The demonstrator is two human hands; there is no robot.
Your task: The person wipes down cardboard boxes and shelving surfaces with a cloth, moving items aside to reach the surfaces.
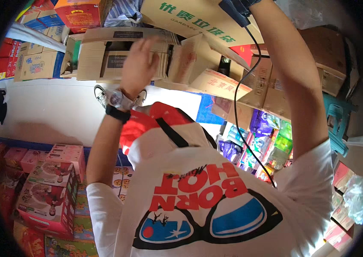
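My left hand [139, 64] is blurred over an open cardboard carton [91, 61], its thumb standing off from the fingers. I see nothing held in it, and cannot tell whether it touches the carton. A black band is around that wrist. At the top edge my right forearm [284, 48] reaches out of the picture, so the right hand is not visible. A black strapped device [237, 11] with a cable sits at its wrist. Beyond the carton leans a large cardboard box [184, 16] with green printing. Right of it is another open carton [188, 61] with raised flaps.
Boxed goods [46, 192] are stacked at lower left. A red-orange box [78, 14] and more cartons [40, 66] stand at upper left. Packaged goods [262, 138] lie right of my legs. A teal plastic stool [337, 119] is at the right. A black cable [237, 106] hangs across.
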